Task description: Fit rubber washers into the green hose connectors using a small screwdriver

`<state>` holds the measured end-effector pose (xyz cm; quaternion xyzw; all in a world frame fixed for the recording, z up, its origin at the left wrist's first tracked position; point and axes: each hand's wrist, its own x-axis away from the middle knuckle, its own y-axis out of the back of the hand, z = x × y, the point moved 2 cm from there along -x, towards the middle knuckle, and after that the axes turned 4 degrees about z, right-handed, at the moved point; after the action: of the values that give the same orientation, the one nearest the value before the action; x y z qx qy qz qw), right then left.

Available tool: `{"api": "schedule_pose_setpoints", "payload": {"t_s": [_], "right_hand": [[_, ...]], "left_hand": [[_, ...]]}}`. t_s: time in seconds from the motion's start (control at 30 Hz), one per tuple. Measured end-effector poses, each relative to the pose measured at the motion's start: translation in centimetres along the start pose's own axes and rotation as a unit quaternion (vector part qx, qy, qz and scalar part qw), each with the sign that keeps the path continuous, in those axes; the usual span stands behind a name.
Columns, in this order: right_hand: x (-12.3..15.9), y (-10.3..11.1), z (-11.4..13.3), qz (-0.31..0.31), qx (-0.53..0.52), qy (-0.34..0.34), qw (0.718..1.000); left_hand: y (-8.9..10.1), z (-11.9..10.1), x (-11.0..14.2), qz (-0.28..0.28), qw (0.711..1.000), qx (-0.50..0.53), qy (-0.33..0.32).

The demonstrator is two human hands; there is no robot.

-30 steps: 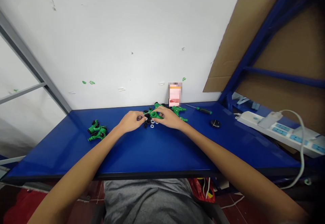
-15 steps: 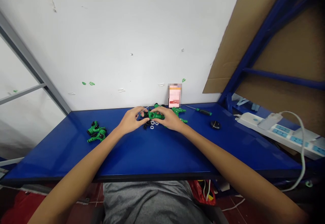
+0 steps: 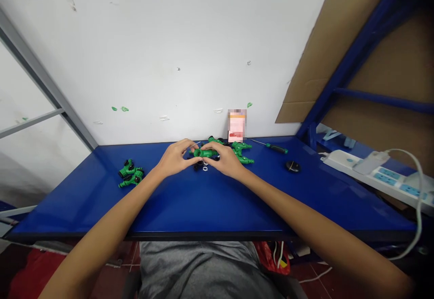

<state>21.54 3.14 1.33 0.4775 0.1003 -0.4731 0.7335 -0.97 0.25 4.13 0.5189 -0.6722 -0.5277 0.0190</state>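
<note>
Green plastic hose connector, probably: held level and crosswise at twelve o'clock (narrow end toward nine o'clock).

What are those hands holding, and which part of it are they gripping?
A green plastic tube-shaped fitting, apparently held at its ends: the left hand at one end, the right hand at the other.

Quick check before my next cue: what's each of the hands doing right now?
Left hand: closed, holding a thin metal shaft.
Right hand: closed, holding a green plastic fitting.

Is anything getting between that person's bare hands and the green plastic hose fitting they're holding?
Nothing visible does: the left hand and the right hand both touch the green plastic hose fitting directly.
</note>
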Motion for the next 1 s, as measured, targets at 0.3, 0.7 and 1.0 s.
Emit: {"api": "schedule_pose_setpoints", "payload": {"t_s": [0.3,0.7,1.0], "right_hand": [[0.4,-0.1,1.0,-0.043,0.022,0.002,0.999],[0.4,0.7,-0.8,-0.026,-0.167,-0.127,0.977],[1.0,0.9,-1.3,0.023,-0.212,-0.169,0.962]], "left_hand": [[-0.5,-0.2,0.3,0.016,0.996,0.008,0.083],[0.0,-1.2,0.1,0.047,0.994,0.070,0.067],[-1.2,-0.7,0.6,0.066,0.994,0.072,0.052]]}}
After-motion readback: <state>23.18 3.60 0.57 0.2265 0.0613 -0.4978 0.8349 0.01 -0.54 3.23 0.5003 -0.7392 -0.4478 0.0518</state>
